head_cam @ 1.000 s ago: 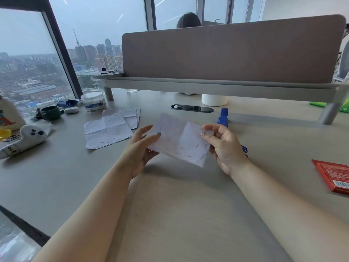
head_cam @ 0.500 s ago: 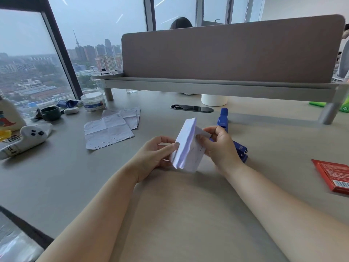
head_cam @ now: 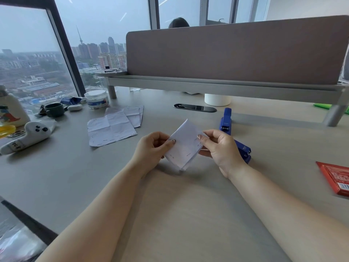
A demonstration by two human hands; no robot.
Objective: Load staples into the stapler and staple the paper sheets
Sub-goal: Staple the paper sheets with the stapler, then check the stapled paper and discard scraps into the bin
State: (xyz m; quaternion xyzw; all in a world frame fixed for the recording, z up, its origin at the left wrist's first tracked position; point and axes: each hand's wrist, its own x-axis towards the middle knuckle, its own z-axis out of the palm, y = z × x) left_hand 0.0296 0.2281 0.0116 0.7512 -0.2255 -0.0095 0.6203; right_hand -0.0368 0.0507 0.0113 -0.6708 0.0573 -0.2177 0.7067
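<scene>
A folded white paper (head_cam: 186,146) with several staples in it hangs just above the desk at the centre. My left hand (head_cam: 151,150) pinches its left edge and my right hand (head_cam: 220,148) pinches its right edge. A blue stapler (head_cam: 226,121) lies open on the desk behind my right hand, which hides its middle; its other end (head_cam: 245,153) shows at the right of the hand. A stack of stapled, creased sheets (head_cam: 111,127) lies flat to the left.
A red packet (head_cam: 336,176) lies at the right edge. At the left stand a white plush toy (head_cam: 28,137), a dark green cup (head_cam: 54,109) and a plastic tub (head_cam: 96,99). A raised shelf with a partition (head_cam: 226,53) runs along the back. A white cup (head_cam: 217,99) sits under it.
The paper was held unfolded between both hands, then folded in half; now it is folded flat, facing me, and my hands are closer together and slightly lower.
</scene>
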